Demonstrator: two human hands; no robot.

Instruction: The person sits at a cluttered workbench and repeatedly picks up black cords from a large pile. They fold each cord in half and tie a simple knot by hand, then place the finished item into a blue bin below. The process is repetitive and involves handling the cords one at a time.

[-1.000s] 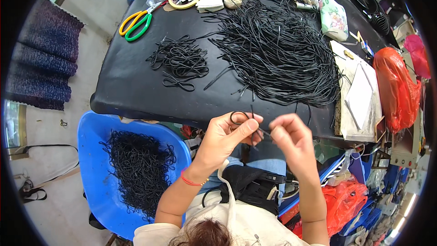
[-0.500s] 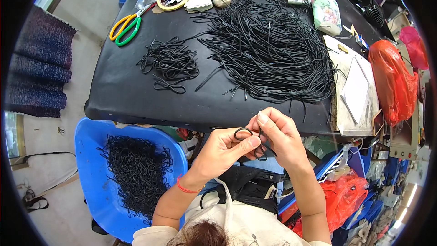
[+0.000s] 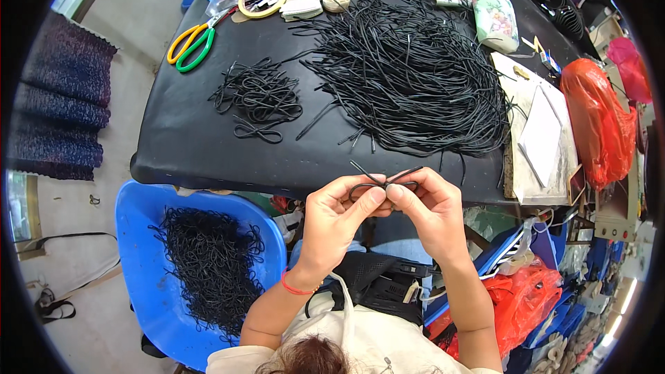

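Mid-knot on a single black cord point(image 3: 383, 181), by the look of it: pinched from both sides, left hand point(image 3: 337, 218) and right hand point(image 3: 429, 211) meeting thumb to thumb just off the bench's near edge, right of its middle. Fingers point(image 3: 370, 197) pressed together on the cord, which is bent into a small loop with two loose ends crossing and poking up toward the bench. Hard to tell whether the ends are already tucked through or only crossed, too thin and half hidden behind the fingertips. Next move probably calls for keeping the crossing pinned with one hand while drawing an end snug with the other, without letting the loop collapse. Big heap of straight cords point(image 3: 409, 76) spread over the middle and far right of the bench point(image 3: 180, 145), smaller pile of finished loops point(image 3: 258, 97) toward the left side, yellow-and-green scissors point(image 3: 190, 45) near the far left corner. Blue tub point(image 3: 138, 235) full of more loops down below the near left corner. Compared with a second ago: hands were apart then, loop held up in the left alone; now closed in together, loop flatter and lower.
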